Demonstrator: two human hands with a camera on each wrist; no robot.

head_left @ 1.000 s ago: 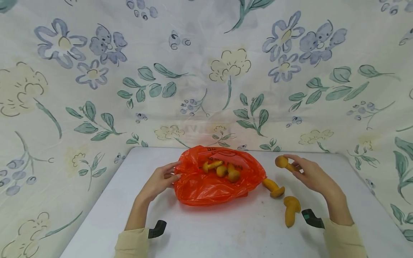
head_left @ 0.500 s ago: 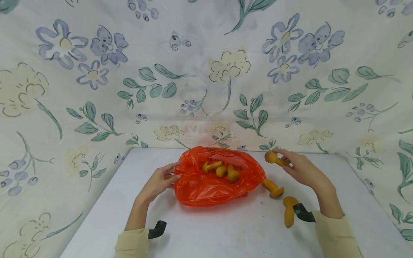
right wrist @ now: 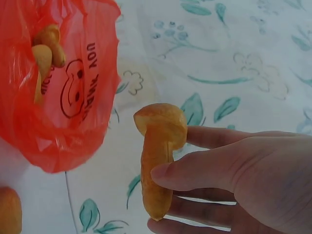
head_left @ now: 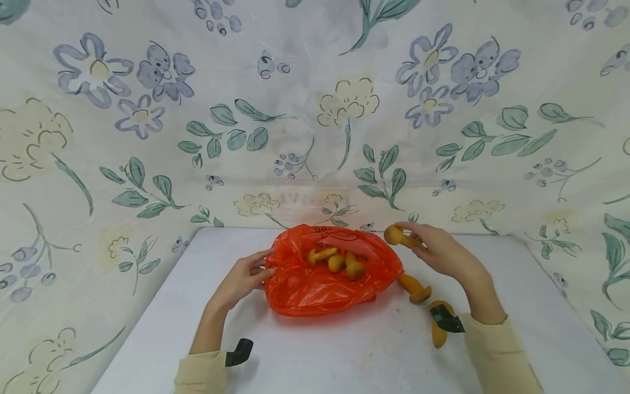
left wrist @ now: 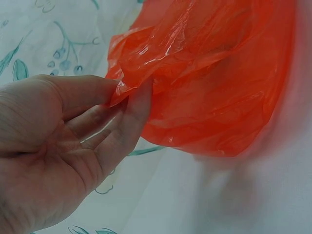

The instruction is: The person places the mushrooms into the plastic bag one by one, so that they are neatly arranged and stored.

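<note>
A red plastic bag (head_left: 315,298) lies on the white table with its mouth spread; several yellow-brown mushrooms (head_left: 337,264) rest inside. My left hand (head_left: 241,282) pinches the bag's left edge between thumb and fingers, as the left wrist view shows up close. In my right hand (head_left: 443,251) a mushroom (right wrist: 157,165) is held by its stem, thumb on one side and fingers on the other. Its cap points toward the bag. In the head view this held mushroom hangs just above the bag's right rim, apart from the mushrooms inside.
Two more mushrooms lie on the table (head_left: 305,355) right of the bag: one (head_left: 415,289) close by the bag's edge, another (head_left: 439,334) nearer me, partly covered by the black device (head_left: 447,318) at my right wrist. Flowered cloth (head_left: 295,120) hangs behind and beside the table.
My right hand has carried the held mushroom leftward and slightly up, closer to the bag's right rim. My left hand stays on the bag's left edge.
</note>
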